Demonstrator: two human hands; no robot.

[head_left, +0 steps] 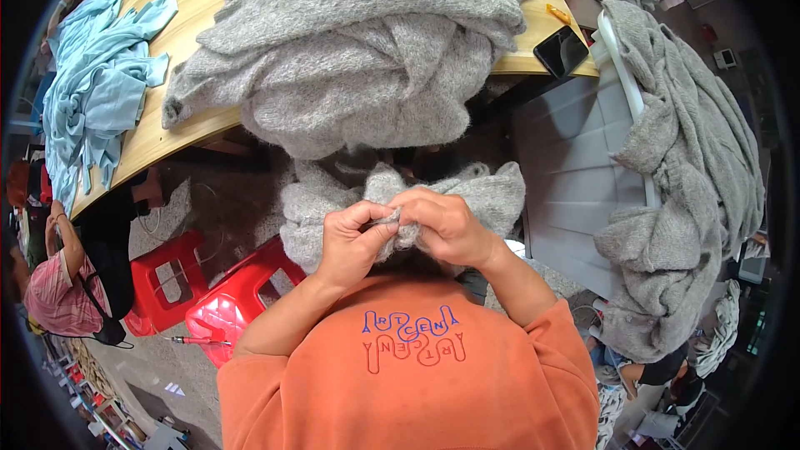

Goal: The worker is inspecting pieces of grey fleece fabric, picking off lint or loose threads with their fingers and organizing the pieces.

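A fuzzy grey knit garment [492, 200] lies bunched over my lap, below the table edge. My left hand [354, 237] pinches a bit of its knit between thumb and forefinger. Close beside it, my right hand [442, 221] grips the same knit, fingertips almost meeting those of the left. Whether a small tool or thread sits between the fingertips is too small to tell. A large heap of similar grey knitwear [358, 58] rests on the wooden table [187, 25] just ahead and hangs over its front edge.
Light blue garments [100, 92] lie on the table's left. A black phone [560, 52] sits at its right corner. On the right, more grey knitwear [683, 167] drapes over a grey plastic bin [567, 175]. Red stools [221, 312] stand on the floor at left, near another person [71, 292].
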